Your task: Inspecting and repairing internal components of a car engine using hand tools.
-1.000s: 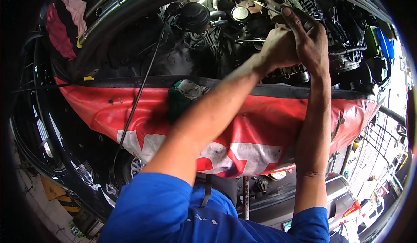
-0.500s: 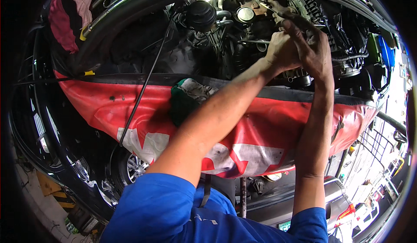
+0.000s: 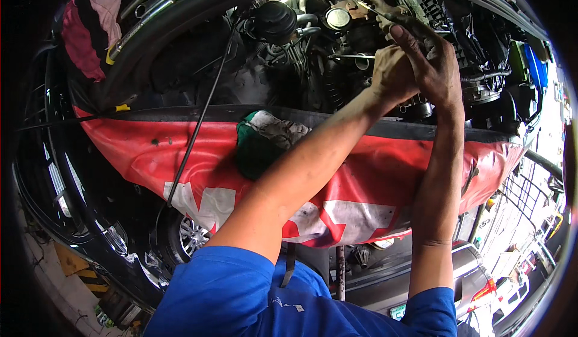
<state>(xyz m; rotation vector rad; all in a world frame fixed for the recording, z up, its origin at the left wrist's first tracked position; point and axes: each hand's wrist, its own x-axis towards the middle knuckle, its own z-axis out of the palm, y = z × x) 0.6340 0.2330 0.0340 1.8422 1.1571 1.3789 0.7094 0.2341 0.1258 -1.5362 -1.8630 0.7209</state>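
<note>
The left hand (image 3: 392, 75) and the right hand (image 3: 438, 69) meet above the engine (image 3: 421, 6), toward the upper right of the view. The left looks curled, its knuckles partly covered by the right; whether it grips anything cannot be told. The right hand's thumb points up across the left, while its other fingers are turned away and lost in shadow, so its hold cannot be told either. A thin metal bar (image 3: 350, 56) lies just left of the left hand; its right end reaches the hand's edge, and whether the two touch is unclear. A slim bright metal piece (image 3: 374, 9) slants down toward the right hand, its lower end too dark to follow.

The engine parts directly beneath the hands are hidden. Left of them, a round pale cap (image 3: 338, 18) and a black round housing (image 3: 274, 21) show plainly.

A red cover (image 3: 361, 162) drapes over the vehicle's near edge, partly blocked by both forearms. The left forearm passes in front of the lower right side of a green and grey cloth (image 3: 253, 147). The wheel (image 3: 191, 236) shows only in part, between cover and blue sleeve (image 3: 211, 289).
</note>
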